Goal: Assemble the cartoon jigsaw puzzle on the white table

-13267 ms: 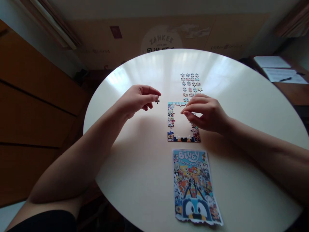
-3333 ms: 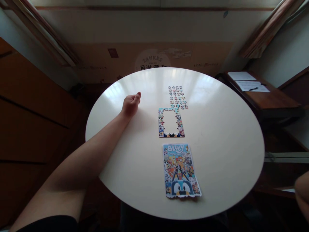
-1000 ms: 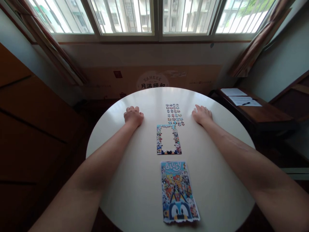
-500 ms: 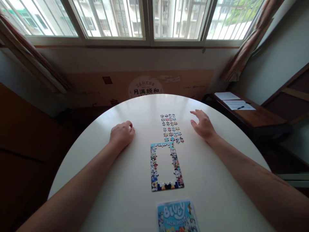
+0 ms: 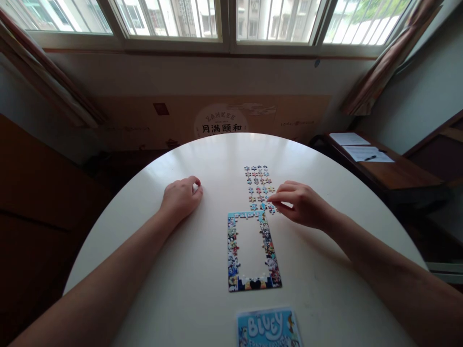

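One left hand [image 5: 181, 197]: mine, loosely curled on the desk [image 5: 202, 284]; hold unclear.
Right hand [image 5: 303, 203]: nearly pinched at loose pieces [image 5: 258, 190]; hold unclear.

The near edge of the view crops the Bluey sheet [image 5: 268, 330], leaving its lower part out of sight, and the white table [image 5: 325, 289] runs out of view there too. The right hand [image 5: 302, 205] hides some of the loose puzzle pieces [image 5: 258, 185], whose printed details are too small to tell, and whether its fingertips touch one is unclear. Writing on the papers [image 5: 367, 154] is too small to read.
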